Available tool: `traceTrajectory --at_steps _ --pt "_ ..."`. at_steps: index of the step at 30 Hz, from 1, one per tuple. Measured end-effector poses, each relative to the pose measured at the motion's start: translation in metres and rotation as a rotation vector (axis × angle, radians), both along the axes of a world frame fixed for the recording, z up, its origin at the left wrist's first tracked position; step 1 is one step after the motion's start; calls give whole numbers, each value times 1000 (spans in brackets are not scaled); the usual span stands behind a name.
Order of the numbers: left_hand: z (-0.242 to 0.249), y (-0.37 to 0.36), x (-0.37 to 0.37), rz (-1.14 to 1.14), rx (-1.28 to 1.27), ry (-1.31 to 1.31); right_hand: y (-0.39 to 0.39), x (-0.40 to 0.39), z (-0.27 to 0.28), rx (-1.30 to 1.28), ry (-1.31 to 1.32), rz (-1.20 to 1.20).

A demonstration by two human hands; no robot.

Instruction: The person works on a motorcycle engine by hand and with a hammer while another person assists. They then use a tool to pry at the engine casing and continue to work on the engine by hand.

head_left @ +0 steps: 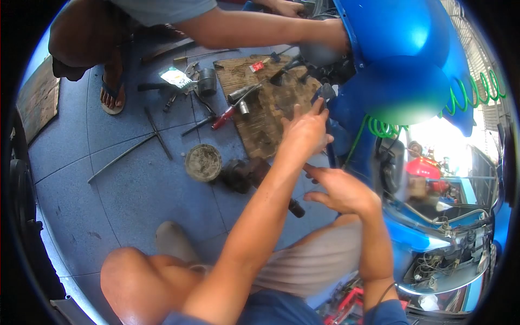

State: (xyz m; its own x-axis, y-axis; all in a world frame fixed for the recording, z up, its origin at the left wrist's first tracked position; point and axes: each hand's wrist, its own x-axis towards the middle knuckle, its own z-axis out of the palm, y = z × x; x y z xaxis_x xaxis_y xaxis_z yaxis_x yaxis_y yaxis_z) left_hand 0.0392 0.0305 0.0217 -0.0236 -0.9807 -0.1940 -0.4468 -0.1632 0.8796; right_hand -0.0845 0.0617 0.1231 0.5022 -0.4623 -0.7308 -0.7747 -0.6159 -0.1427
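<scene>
at the far left a co-worker's sandalled foot (112, 89) stands on the blue tiles, and near it two thin rods (156, 132) lie crossed. next comes a metal cup-shaped tool (207, 82) with a white packet (176, 77) beside it, then a round container (203, 162) with a grimy grey top. a red-handled tool (223, 117) lies at the left edge of the oil-stained cardboard (262, 116), close to some metal sockets (244, 107). below the cardboard sits a dark greasy part (238, 176), left of my left forearm. above, the co-worker's arm (254, 30) stretches across to the blue bodywork (398, 27). my left hand (306, 132) reaches up over the cardboard's right side, fingers spread, the foremost ones at a small dark piece (326, 93) by the blue bodywork's edge; i cannot tell whether i grip it or only touch it. lower and to the right, my right hand (342, 189) is open and palm inward, the thumb apart from the partly curled fingers; what their tips touch, i cannot tell. further right, a green coiled hose (382, 128) hangs against the blue bodywork.
</scene>
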Motion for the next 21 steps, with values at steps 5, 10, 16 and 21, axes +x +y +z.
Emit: traceTrajectory --at_steps 5,10,16,21 --pt "2 1 0 5 -5 0 0 0 0 -3 -9 19" --pt "1 0 0 3 1 -4 -1 -3 0 -1 -15 19" --pt "3 0 0 1 7 4 0 -3 0 0 -8 18" --pt "2 -1 0 -6 10 0 -1 -4 -1 -6 -19 32"
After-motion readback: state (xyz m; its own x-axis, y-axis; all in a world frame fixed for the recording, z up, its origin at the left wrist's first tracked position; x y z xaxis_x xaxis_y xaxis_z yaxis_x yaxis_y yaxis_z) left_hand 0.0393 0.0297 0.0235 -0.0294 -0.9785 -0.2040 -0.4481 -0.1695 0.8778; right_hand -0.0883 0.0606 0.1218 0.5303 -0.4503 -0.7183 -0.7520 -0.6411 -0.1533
